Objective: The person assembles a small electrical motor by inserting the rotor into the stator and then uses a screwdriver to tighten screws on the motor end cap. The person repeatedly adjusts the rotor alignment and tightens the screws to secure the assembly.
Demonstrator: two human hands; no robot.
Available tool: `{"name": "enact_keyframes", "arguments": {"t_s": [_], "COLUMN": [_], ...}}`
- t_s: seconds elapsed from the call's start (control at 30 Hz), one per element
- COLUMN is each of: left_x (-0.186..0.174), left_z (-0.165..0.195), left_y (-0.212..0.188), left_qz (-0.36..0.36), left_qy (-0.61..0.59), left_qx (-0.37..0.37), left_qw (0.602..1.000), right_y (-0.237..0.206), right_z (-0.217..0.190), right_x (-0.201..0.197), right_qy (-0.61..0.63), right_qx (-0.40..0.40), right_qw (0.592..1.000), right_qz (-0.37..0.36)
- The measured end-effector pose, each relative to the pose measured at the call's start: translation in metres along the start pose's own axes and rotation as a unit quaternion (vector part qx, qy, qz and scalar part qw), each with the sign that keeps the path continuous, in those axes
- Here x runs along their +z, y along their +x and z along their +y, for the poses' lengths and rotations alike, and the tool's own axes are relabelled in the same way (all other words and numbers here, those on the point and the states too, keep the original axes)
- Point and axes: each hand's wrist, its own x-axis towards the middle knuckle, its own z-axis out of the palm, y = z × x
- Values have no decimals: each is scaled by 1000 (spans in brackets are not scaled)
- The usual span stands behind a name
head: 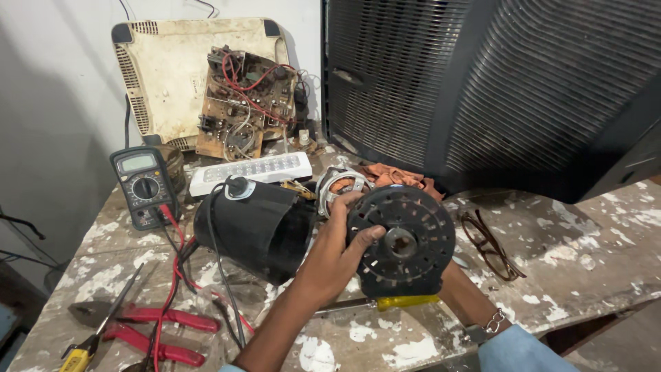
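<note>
Two hands, left (330, 258) fingers closed around black slotted motor cover (401, 241) (right hand hidden, grip unclear), black cylindrical housing (258, 224) just beside.

Soft indoor light, moderately bright, even exposure. Wall (55, 83) shows a broad shadow at left. Mild sheen on the black disc (401, 240). Focus sharp mid-frame; edges bend wide-angle, bench (592, 255) corners stretched. No motion blur.

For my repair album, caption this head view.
Left hand grips a round black slotted motor cover on a paint-flecked workbench, multimeter nearby.
</note>
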Motion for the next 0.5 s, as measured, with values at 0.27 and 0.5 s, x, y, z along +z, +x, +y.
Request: {"name": "enact_keyframes", "arguments": {"t_s": [0.27, 0.5], "left_x": [4, 3], "left_z": [-5, -7], "left_y": [-2, 0], "left_qz": [35, 65], "left_qy": [-49, -13], "left_qx": [-23, 6], "left_qw": [998, 998], "right_y": [3, -5], "right_z": [-24, -52], "right_x": [26, 61], "right_qy": [67, 139], "right_qx": [39, 61], "right_qw": [997, 987], "right_qz": [23, 61]}}
